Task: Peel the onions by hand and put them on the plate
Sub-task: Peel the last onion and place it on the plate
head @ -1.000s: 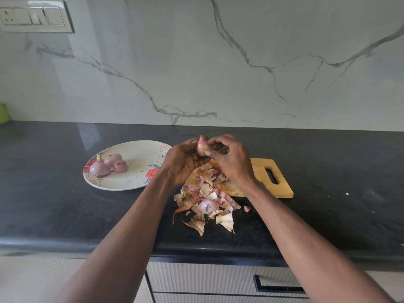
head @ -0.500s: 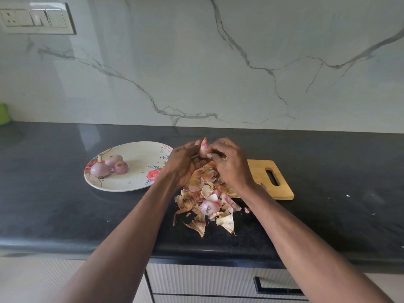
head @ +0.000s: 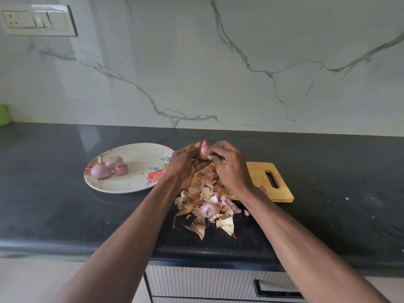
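Black stone desk (head: pixel 65 215) under a grey-veined marble wall (head: pixel 196 62), switch panel (head: pixel 37 20) at upper left, drawer front with dark handle (head: pixel 275 293) below the edge.

Left hand (head: pixel 185 166) and right hand (head: pixel 229 165) raised together above the desk, meeting around one small onion (head: pixel 203 150). Onion upright, pointed tip up, pink skin showing between the two hands. Left grip wrapped around the onion's left and lower side, thumb up along it. Right grip pinching at the onion's right flank with fingertips (head: pixel 211 157), knuckles bent, palm turned down.

Directly beneath the hands, wooden cutting board (head: pixel 260 171) with a slot handle at its right end, its left half hidden by wrists and peel. Heap of papery onion skins (head: pixel 203 206) spilling from the board onto the desk toward the near edge, with one pale purple onion piece (head: pixel 207 209) lying in the middle of it.

Left of the hands, flowered plate (head: pixel 135 186) flat on the desk, touching nothing else. On its left part, three peeled onions (head: pixel 109 168) clustered and touching, the largest with a stub of stem upright. Well apart from the held onion.

Green object (head: pixel 4 114) at the far left edge, cut off by the frame.
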Tool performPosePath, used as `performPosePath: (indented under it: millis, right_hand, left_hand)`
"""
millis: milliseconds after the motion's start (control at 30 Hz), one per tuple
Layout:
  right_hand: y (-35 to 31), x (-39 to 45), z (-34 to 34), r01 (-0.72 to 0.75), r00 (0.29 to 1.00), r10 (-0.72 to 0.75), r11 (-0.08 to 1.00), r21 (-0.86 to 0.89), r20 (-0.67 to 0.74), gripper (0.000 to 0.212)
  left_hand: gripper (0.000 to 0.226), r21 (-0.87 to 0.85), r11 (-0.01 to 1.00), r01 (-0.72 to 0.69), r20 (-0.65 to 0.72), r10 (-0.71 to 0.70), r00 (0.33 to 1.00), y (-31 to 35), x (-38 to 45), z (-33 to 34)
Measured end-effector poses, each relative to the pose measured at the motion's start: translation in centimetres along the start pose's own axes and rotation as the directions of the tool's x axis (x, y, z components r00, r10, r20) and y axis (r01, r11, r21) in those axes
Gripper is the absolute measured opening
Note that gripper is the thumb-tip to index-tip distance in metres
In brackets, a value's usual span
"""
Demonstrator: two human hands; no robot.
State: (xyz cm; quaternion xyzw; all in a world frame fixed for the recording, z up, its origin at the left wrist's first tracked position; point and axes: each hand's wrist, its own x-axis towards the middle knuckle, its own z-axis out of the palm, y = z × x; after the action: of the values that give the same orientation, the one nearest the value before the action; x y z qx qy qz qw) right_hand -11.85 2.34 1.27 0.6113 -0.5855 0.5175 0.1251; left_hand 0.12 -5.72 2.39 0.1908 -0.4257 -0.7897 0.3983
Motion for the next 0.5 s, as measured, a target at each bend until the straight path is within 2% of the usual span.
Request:
performPosePath:
  millis: [200, 333, 500]
  right_hand:
    - [0.17, 0.12, -0.06, -0.036, 0.999, 0.036, 0.999, 0.027, 0.005, 0.01]
    - [0.23, 0.19, -0.09, -0.052, 0.998, 0.053, 0.998, 0.018, -0.025, 0.01]
    - [0.28, 0.12, 0.08, -0.02, 1.0, 0.02, 1.0, -0.002, 0.006, 0.012]
  left_hand:
    - [0.019, -0.014, 0.999, 0.047, 0.037, -0.047, 0.998, 0.24, 0.08, -0.02]
    - [0.021, 0.042, 0.996, 0.072, 0.079, -0.075, 0.994, 0.45, 0.19, -0.45]
    - [0.021, 0.081, 0.993, 0.087, -0.022, -0.085, 0.996, 0.31, 0.11, -0.54]
